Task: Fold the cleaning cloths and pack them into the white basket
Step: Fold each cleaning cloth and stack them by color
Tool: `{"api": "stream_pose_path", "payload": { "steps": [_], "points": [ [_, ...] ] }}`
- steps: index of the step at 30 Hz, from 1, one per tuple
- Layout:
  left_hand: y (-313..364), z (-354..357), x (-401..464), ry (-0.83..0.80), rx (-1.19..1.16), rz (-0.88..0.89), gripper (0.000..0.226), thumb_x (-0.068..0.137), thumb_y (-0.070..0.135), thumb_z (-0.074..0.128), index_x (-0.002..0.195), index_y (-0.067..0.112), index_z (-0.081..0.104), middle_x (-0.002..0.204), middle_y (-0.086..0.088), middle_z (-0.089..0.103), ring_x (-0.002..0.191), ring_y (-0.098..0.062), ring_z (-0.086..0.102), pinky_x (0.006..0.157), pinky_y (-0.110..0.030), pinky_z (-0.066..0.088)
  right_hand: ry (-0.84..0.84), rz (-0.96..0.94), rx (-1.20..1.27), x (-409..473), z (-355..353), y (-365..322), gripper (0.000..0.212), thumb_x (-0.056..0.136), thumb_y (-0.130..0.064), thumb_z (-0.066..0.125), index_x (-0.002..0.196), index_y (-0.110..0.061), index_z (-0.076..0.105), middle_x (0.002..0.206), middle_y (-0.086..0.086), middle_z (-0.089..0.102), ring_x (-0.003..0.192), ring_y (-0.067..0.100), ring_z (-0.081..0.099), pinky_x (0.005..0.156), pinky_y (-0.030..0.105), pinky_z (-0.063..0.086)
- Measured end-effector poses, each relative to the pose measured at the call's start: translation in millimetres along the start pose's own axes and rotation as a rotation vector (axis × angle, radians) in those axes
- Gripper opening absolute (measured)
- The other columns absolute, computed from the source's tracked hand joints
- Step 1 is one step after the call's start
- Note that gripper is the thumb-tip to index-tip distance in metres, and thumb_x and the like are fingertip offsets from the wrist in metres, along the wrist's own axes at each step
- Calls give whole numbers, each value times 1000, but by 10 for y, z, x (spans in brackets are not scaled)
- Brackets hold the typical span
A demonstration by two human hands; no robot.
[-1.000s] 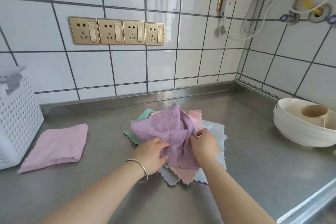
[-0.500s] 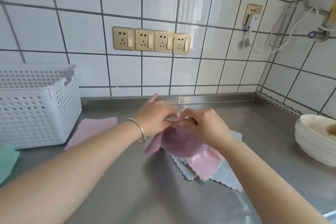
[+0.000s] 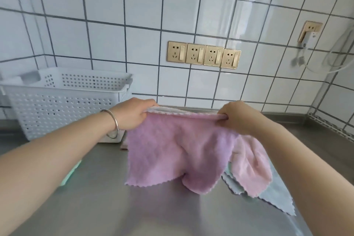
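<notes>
Both hands hold a purple cloth (image 3: 172, 149) up by its top edge, the left hand (image 3: 134, 115) pinching one corner, the right hand (image 3: 235, 117) the other; it hangs over the steel counter (image 3: 115, 207); a white basket (image 3: 63, 101) stands left; pink cloth (image 3: 252, 165) and grey cloth (image 3: 275, 195) lie beneath.

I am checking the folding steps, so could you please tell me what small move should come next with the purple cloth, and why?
Probably bring the two held corners together to fold it in half. The left hand and right hand each pinch a top corner of the purple cloth, which hangs open and unfolded above the counter, beside the white basket.
</notes>
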State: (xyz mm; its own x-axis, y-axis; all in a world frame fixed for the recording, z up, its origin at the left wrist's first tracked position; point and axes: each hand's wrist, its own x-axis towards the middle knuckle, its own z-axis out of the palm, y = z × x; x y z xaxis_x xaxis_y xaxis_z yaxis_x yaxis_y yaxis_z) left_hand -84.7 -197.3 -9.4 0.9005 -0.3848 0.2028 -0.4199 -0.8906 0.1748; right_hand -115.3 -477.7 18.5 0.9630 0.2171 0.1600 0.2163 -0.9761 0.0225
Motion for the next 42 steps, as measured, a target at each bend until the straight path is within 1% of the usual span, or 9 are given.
{"api": "stream_pose_path", "payload": {
  "steps": [5, 11, 16, 20, 22, 26, 30, 36, 42],
  "points": [
    [-242, -310, -26, 190, -81, -49, 35, 93, 8, 42, 127, 14, 42, 122, -13, 58, 102, -29, 57, 84, -35, 45, 368, 183, 267, 369, -6, -74, 31, 85, -6, 48, 101, -17, 72, 105, 8, 68, 100, 32, 59, 72, 29, 44],
    [-382, -607, -207, 673, 223, 4, 40, 89, 32, 35, 118, 11, 53, 116, -11, 65, 85, -40, 65, 66, -39, 47, 791, 43, 410, 300, -214, -341, 30, 82, 7, 52, 100, -5, 72, 103, 15, 71, 96, 34, 62, 75, 25, 39],
    [-546, -89, -709, 318, 321, 195, 55, 92, 36, 25, 144, 21, 31, 134, -2, 52, 111, -27, 58, 82, -37, 53, 477, -60, 375, -252, 164, -345, 27, 83, 5, 58, 102, -8, 73, 105, 10, 73, 98, 28, 67, 83, 27, 46],
    [-479, 449, -1339, 28, 369, 259, 54, 97, 47, 8, 133, 29, 43, 130, 14, 58, 108, -9, 63, 85, -24, 55, -115, -80, 354, -824, 726, -325, 21, 91, -29, 56, 99, -17, 71, 88, -28, 71, 82, -25, 51, 71, -4, 37],
    [-331, 653, -1556, -119, 262, 268, 82, 79, 60, -13, 141, 34, 33, 146, 19, 39, 131, -4, 42, 106, -21, 36, -295, -90, 311, -1018, 1050, -263, 47, 86, -57, 49, 88, -13, 68, 92, -17, 71, 85, -16, 55, 72, 7, 43],
    [-196, 925, -1771, -525, 3, 156, 74, 79, 68, 2, 120, 31, 53, 125, 7, 57, 113, -12, 50, 100, -30, 37, -420, -62, 258, -1234, 1350, -216, 37, 86, -30, 58, 58, -11, 44, 53, -1, 48, 52, 6, 37, 51, 18, 26],
    [-211, 910, -1812, -555, -117, 24, 43, 97, 44, 34, 60, 22, 31, 60, 4, 37, 53, -8, 31, 54, -20, 26, -536, -44, 333, -1315, 1239, -229, 47, 82, -24, 58, 47, -17, 29, 44, -5, 29, 48, 7, 27, 48, 21, 19],
    [-202, 881, -1616, -577, -258, -30, 49, 94, 41, 46, 55, 21, 25, 55, 5, 25, 45, -6, 25, 47, -19, 20, -617, -10, 366, -1237, 1195, -120, 49, 81, -27, 64, 48, -19, 28, 43, -9, 30, 45, 4, 28, 50, 21, 20],
    [-384, 997, -1228, -335, -408, -300, 41, 93, 33, 50, 60, 20, 30, 59, 8, 30, 51, -5, 28, 47, -20, 21, -246, 373, 970, -893, 1507, -184, 22, 85, -24, 66, 76, -4, 67, 77, 3, 69, 74, 19, 62, 75, 34, 47]
  ]
}}
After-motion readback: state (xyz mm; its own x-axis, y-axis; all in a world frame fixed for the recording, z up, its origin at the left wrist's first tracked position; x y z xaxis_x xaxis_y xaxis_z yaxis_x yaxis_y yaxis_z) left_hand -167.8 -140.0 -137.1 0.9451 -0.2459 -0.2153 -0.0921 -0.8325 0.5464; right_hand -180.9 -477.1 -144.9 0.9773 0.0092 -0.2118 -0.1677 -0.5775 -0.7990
